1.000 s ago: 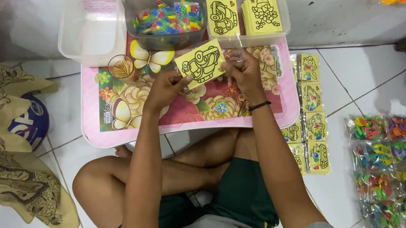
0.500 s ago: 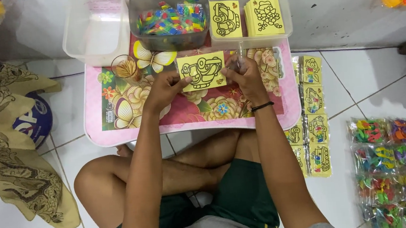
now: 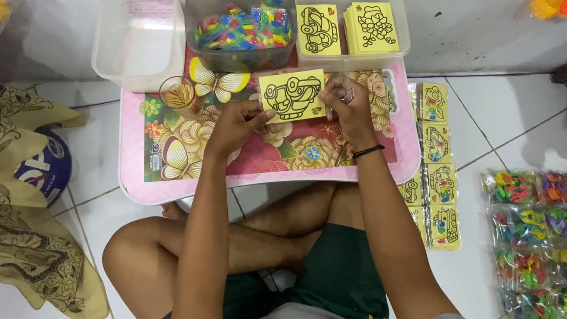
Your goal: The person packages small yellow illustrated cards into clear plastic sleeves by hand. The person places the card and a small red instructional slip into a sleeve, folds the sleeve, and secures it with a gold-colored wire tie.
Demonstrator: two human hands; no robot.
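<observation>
One yellow card point(image 3: 293, 96), now lying level rather than tilted, is being pinched by left hand point(image 3: 238, 125) and right hand point(image 3: 346, 108); three tubs point(image 3: 138, 39) are standing behind.

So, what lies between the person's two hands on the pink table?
In the head view, a yellow card with a black outline drawing lies between the left hand and the right hand; both hands hold its edges above the flowered tabletop.

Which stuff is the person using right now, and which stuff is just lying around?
In use:
yellow picture card, held by left hand and right hand
pink floral table

Lying about:
tub of coloured pieces
patterned cloth
blue ball
toy packets
</observation>
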